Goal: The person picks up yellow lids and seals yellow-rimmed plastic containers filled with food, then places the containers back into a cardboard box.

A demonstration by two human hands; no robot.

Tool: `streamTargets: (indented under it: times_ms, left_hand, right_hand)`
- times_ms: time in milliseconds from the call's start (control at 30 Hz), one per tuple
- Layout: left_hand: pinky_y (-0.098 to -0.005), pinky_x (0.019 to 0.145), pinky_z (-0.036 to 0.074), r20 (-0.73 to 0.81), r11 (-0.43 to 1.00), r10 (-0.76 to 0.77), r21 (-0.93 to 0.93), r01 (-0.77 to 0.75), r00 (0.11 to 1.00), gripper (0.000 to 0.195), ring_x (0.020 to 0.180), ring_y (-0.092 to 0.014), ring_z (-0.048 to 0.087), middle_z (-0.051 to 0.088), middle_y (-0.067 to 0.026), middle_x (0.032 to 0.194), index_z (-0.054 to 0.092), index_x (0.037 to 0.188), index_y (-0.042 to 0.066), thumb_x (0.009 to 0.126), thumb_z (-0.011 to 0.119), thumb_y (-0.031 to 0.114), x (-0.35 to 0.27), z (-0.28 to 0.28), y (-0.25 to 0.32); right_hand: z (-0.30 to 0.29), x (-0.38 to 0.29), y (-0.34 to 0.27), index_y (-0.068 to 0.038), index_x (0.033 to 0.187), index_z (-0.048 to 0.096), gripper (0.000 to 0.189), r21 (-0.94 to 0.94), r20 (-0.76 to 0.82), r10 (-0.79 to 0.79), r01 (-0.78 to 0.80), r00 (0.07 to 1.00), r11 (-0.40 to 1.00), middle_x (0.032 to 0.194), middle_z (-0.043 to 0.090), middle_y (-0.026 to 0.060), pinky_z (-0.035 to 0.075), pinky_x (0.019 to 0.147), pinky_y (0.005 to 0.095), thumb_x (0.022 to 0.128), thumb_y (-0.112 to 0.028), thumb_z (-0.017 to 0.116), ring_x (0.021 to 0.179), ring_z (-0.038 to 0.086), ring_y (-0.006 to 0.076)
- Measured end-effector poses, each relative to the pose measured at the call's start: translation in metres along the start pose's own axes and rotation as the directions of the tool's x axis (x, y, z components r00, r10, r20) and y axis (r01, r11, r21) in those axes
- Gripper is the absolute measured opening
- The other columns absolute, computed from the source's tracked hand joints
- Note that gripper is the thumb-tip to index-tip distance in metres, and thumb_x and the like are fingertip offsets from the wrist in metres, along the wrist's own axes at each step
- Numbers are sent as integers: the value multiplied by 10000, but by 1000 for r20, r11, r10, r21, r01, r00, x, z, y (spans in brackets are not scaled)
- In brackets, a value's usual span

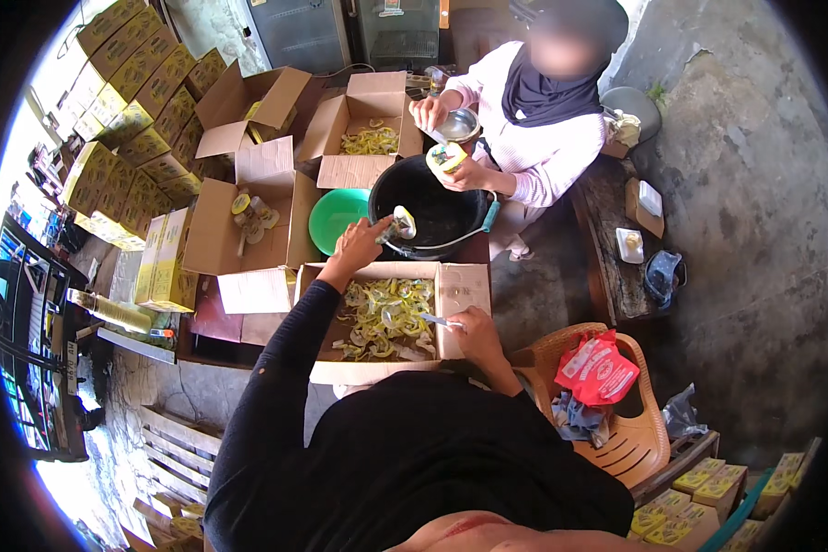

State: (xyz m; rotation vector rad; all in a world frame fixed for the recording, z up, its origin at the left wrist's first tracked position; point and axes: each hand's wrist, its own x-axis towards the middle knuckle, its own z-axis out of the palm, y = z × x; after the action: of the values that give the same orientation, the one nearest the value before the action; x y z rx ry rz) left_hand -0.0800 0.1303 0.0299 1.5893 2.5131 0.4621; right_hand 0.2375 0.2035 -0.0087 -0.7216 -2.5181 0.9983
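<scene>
My left hand (359,241) holds a small plastic cup (403,222) tilted over the near left rim of a black bucket (424,200); its contents cannot be made out. In my right hand (481,338) is a knife (440,320), its blade pointing left over an open cardboard box (464,293). Yellow and clear plastic strips (386,310) lie heaped in that box. A green plastic bowl (331,224) stands against the bucket's left side, close to my left hand. Across the bucket, a co-worker holds a yellow-lidded cup (446,159) and a thin tool, perhaps a knife.
More open boxes stand at the left, one with several cups (252,214), another with yellow strips (370,140). Stacked yellow cartons (131,83) rise behind them. A metal bowl (459,125) is near the co-worker. An orange plastic chair (628,448) with a red bag (599,369) stands at my right.
</scene>
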Motion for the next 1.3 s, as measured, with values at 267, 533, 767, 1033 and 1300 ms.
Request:
streamTargets:
  times_ms: [267,533,767,1033,1300]
  left_hand:
    - [-498,835,508,-464,993,28,-86,-76,886,687,953,-398,576,560,-195,1065,431,1446,228,806,666,142,0,-4,22]
    - [-501,868,480,-322,990,33,-120,-75,946,872,987,-428,569,525,-230,1099,242,1513,83,772,702,88,-9,4,1]
    - [-496,856,480,-160,999,33,4,-33,987,851,976,-416,561,544,-219,1030,329,1511,207,743,631,-2,-32,19,-7]
    - [-486,825,483,-433,989,17,-124,-78,901,751,927,-386,564,542,-183,1010,343,1505,252,830,601,47,-30,-6,28]
    - [-487,832,477,-345,997,-18,-72,-7,939,759,943,-391,564,537,-186,1039,339,1503,226,830,638,41,-34,2,26]
  right_hand:
    - [-5,-2,-2,-66,890,717,110,-4,-44,-6,5,999,1000,864,621,138,479,781,453,795,-107,680,878,599,352]
    - [-3,-4,-6,-61,882,720,109,22,-39,-15,16,999,1000,860,620,141,473,785,460,795,-113,680,883,595,351]
    - [4,-6,-1,-66,883,725,118,17,-37,-32,32,999,999,858,622,143,470,785,459,790,-119,675,887,592,350]
    - [-2,-13,-6,-58,872,724,115,18,-32,-13,13,999,1000,843,620,143,464,793,458,798,-115,657,889,589,352]
    - [2,-19,-2,-45,863,719,105,0,-58,-59,59,997,998,833,627,147,470,777,459,793,-104,667,863,597,353]
